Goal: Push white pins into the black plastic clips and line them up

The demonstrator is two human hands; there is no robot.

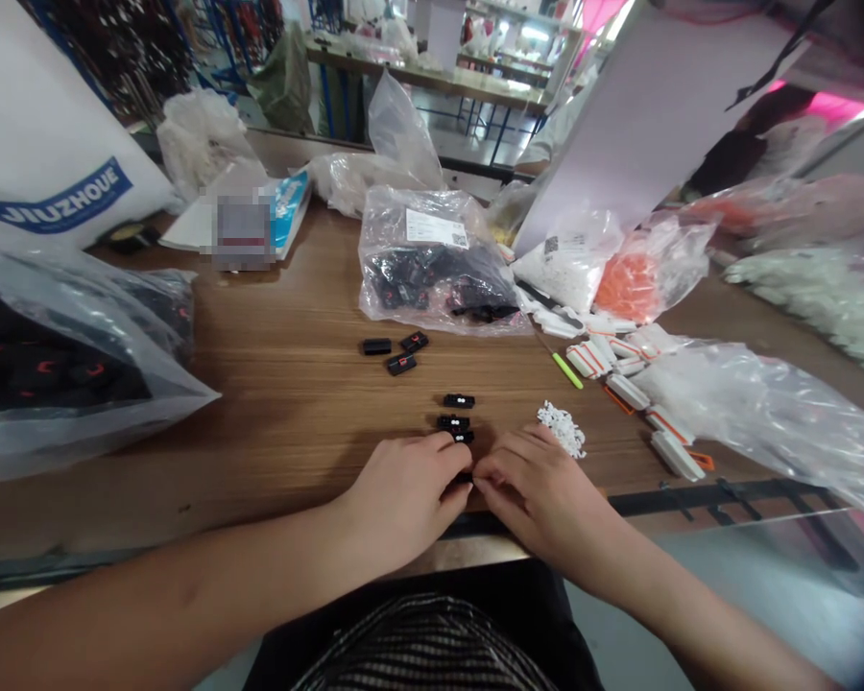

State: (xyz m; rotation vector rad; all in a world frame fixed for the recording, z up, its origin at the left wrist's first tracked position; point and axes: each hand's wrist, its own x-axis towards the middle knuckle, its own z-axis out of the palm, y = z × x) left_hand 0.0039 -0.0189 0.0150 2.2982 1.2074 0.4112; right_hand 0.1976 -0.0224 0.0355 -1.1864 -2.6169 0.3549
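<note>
My left hand (414, 489) is closed on a small black plastic part (464, 477) at the table's near edge, mostly covered by the fingers. My right hand (537, 485) meets it from the other side, thumb and fingertips pinched at the part's end; whatever sits between them is too small to make out. Just beyond the fingers lie black plastic parts with white dots (453, 422), in a short column. Farther off are three black pieces, one of them a black piece with a red mark (401, 364). A pile of tiny white pieces (562, 429) lies beside my right hand.
A clear bag of black parts (432, 269) stands at the back, and another bag of black parts (58, 365) fills the left. White and orange cases (626, 389), a green stick (567, 370) and a bag of orange pieces (630, 283) lie to the right. A white pillar (619, 115) rises behind.
</note>
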